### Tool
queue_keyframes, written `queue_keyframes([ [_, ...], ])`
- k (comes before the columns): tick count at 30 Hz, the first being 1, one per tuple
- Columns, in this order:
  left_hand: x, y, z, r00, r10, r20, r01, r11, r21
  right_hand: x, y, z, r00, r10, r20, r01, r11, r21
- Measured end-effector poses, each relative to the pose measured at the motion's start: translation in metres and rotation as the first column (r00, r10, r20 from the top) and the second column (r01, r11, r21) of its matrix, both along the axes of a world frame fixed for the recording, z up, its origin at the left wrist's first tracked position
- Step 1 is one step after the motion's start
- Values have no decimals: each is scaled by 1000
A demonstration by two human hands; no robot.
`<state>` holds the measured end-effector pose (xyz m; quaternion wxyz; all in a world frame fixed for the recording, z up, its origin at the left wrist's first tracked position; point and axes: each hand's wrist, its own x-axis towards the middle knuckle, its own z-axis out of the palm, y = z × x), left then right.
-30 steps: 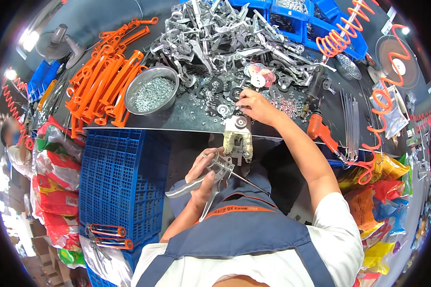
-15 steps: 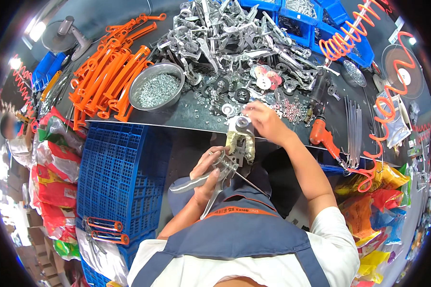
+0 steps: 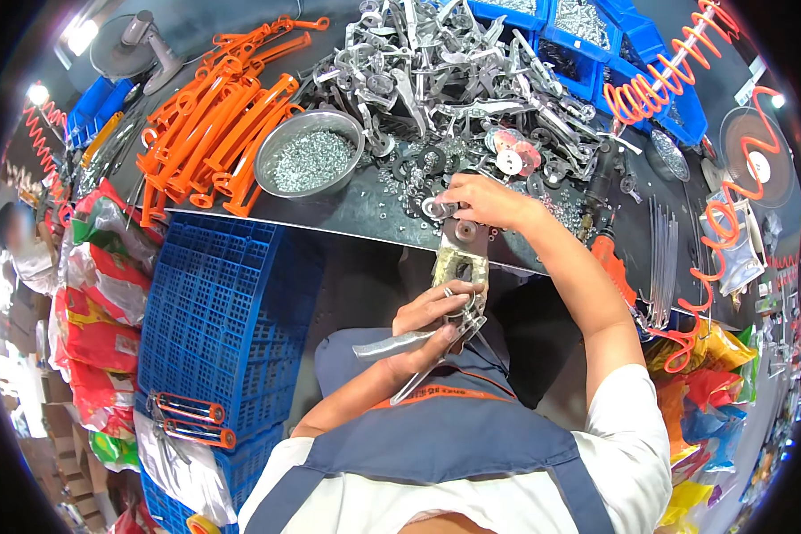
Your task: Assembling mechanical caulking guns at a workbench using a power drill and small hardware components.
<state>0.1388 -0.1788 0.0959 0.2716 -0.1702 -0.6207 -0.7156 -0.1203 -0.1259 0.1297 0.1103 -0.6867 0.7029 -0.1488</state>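
My left hand is closed around a grey metal lever-handle assembly, whose long levers stick out to the left and downward. It is just below a worn, yellowish fixture at the bench edge; whether the two touch I cannot tell. A round grey washer-like piece lies on top of the fixture. Above it, my right hand pinches a small round metal part, partly hidden by the fingertips. Loose washers and nuts lie beside that hand.
A metal bowl of small fasteners and orange frames lie left. Grey metal handles are heaped behind, near blue bins. Right are an orange power driver, thin rods and a coiled hose. Blue crates stand below left.
My left hand has moved right and closer to the fixture with the lever-handle assembly. My right hand has shifted from the top of the fixture to the small round part. The whole view has shifted slightly.
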Motion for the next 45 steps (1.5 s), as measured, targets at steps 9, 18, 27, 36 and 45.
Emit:
queue_keyframes([
  [9,-4,-1,-5,997,65,-50,-66,998,-17,5,-10,-20,999,8,49,6,959,-284],
  [18,-5,-1,-7,992,124,-20,-124,992,17,0,5,-31,771,-355,528,473,875,-103],
  [27,-6,-1,-10,992,129,-6,-129,992,16,-1,-17,-37,796,-404,450,550,793,-261],
  [36,-4,0,-11,994,103,39,-105,993,48,-4,-17,-32,813,-407,416,567,715,-409],
  [45,-13,5,-6,997,69,30,-70,996,53,58,58,-22,950,-308,-38,237,799,-552],
])
